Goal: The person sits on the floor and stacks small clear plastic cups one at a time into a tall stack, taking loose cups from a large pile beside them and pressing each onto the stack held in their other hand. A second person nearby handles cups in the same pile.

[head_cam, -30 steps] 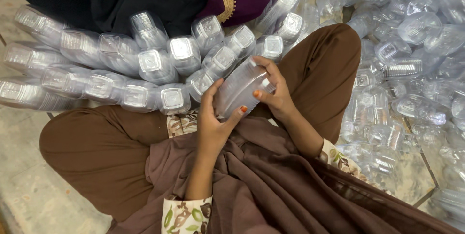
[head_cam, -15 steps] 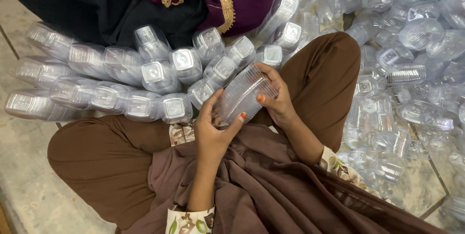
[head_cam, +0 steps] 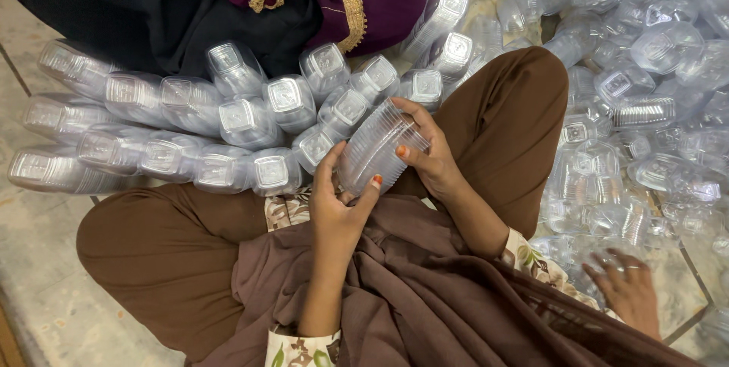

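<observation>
I sit cross-legged in brown clothes. Both my hands hold a short stack of clear ribbed plastic cups above my lap, tilted with its bottom toward the upper right. My left hand grips the stack's near end from below, thumb up along the side. My right hand wraps the far side with its fingers over the top. Just beyond the stack lie rows of long nested stacks of clear cups on their sides on the floor.
A loose heap of single clear cups covers the floor to my right. Dark and purple gold-trimmed cloth lies behind the rows. Another person's hand with a ring reaches into the cups at lower right. Pale tiled floor shows at left.
The stack stays in both my hands, turned only slightly. Another person's hand has come into view at the lower right among the loose cups.
</observation>
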Motion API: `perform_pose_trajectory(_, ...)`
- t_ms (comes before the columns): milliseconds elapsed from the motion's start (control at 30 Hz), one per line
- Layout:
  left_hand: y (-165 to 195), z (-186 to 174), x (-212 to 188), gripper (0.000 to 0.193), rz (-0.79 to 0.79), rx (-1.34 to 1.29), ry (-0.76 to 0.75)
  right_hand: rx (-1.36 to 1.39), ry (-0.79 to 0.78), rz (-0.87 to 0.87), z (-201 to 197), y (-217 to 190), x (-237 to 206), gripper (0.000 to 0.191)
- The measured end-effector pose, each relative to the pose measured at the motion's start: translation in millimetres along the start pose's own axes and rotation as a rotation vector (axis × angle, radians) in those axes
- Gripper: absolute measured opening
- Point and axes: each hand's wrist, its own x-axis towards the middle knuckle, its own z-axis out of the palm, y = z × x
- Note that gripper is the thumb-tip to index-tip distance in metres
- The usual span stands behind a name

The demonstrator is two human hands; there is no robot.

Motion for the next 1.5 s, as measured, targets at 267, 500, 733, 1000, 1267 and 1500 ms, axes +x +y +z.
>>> perform_pose_trajectory(267, 9.5, 4.9, -1.2, 0.067, 0.024, 0.100, 0.050, 0.009, -0.016, 0.008, -0.4, 0.5, 0.7, 0.091)
perform_pose_trajectory(500, -1.7, 8.8, -0.4, 0.064, 0.033, -0.174, 0.067, 0.169, -0.076, 0.037, 2.6, -0.3, -3.9, 0.118)
perform_pose_trajectory(733, -12.1, 19.9, -5.1, 0.064, 0.144, -0.372, 0.051, 0.182, -0.131, 0.121, 12.8, 29.0, -30.8, 0.106)
perform_pose_trajectory(1000, -5.7, 28.2, -22.7, 0.060, 0.075, -0.318, 0.088, 0.396, -0.029, 0.160, 35.4, 36.0, -50.0, 0.082)
perform_pose_trajectory(1267, -4.0, 18.5, -34.2, 0.060, 0.061, -0.088, 0.164, 0.380, 0.004, 0.269, 53.6, 5.4, -49.0, 0.077)
perform_pose_trajectory(1500, 6.5, 17.4, -42.4, 0.060, 0.067, -0.138, 0.176, 0.352, -0.004, 0.370, 63.9, -21.4, -46.5, 0.079)
